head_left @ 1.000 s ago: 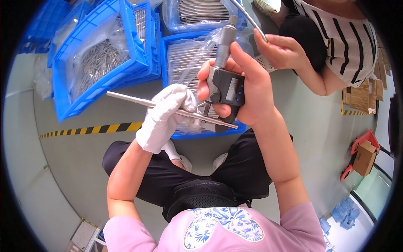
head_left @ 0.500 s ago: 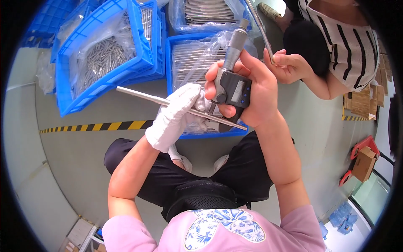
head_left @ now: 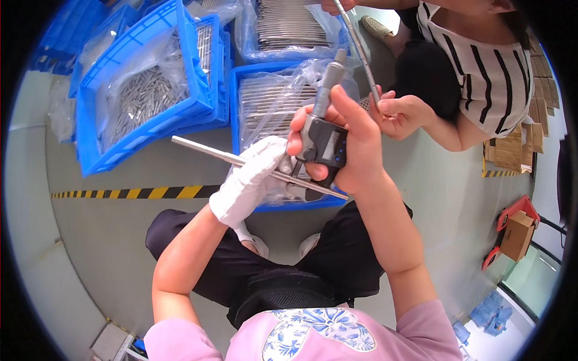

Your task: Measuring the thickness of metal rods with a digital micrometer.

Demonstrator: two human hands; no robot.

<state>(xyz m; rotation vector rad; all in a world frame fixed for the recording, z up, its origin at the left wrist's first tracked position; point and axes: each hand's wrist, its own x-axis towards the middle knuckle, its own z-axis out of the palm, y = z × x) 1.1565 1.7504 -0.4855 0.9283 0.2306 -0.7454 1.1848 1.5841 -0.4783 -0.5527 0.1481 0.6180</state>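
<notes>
My left hand (head_left: pixel 250 177), in a white glove, is closed round a thin metal rod (head_left: pixel 205 148) that slants down to the right. My bare right hand (head_left: pixel 359 147) grips a digital micrometer (head_left: pixel 324 139) with a dark body, a small display and a silver thimble pointing up. The rod passes by the micrometer's jaws; whether they touch it I cannot tell. Beneath my hands stands a blue crate (head_left: pixel 236 114) lined with clear plastic, holding many metal rods (head_left: pixel 274 99) laid side by side.
At the left, a tilted blue crate (head_left: pixel 87 141) holds a heap of short metal pins (head_left: pixel 147 93). Another crate of rods (head_left: pixel 292 24) stands beyond. A co-worker's hand (head_left: pixel 403 114) at the right holds a metal rod (head_left: pixel 361 51). Striped floor tape (head_left: pixel 144 193) runs across the left.
The view has shifted slightly, and my hands with the rod and micrometer sit a little lower in it. The co-worker's other hand now shows at the far end of their rod.
</notes>
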